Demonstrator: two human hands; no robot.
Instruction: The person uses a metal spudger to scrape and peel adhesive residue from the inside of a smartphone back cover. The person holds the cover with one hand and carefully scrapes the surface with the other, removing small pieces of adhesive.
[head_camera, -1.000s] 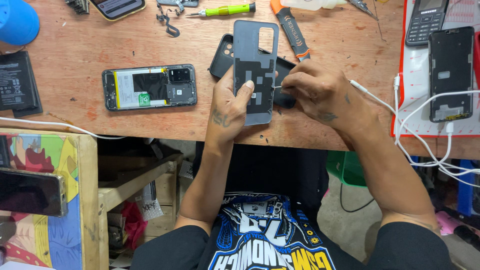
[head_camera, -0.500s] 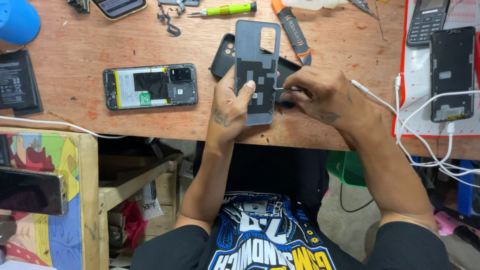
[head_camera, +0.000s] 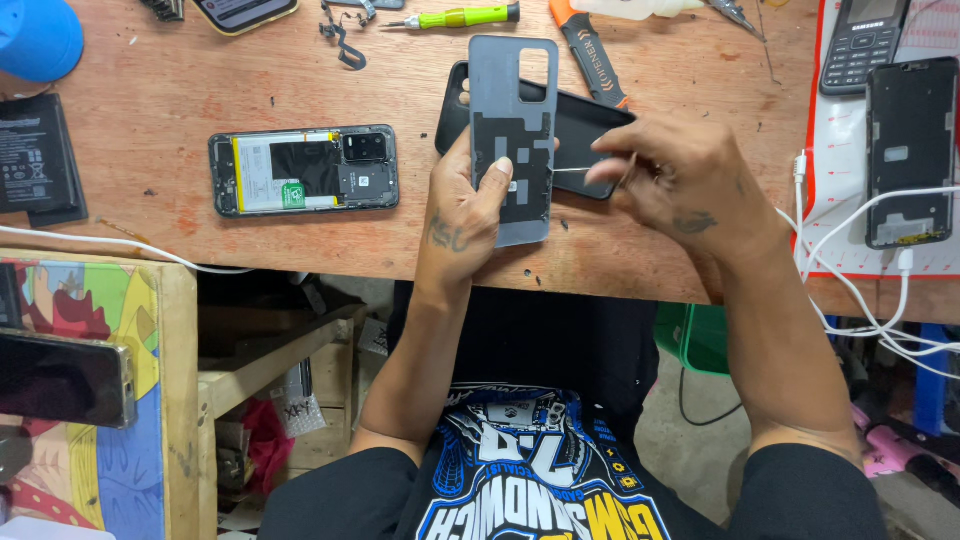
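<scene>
While tweezers touch it, back cover in left hand.

Greys, blacks and a few bright spots on a reddish-brown wooden desk

The back cover is grey with black patches; the opened phone shows a yellow-edged pale battery and a green tag; near the far edge lies a screwdriver with lime-green handle; at the far left corner, a blue cap.
</scene>
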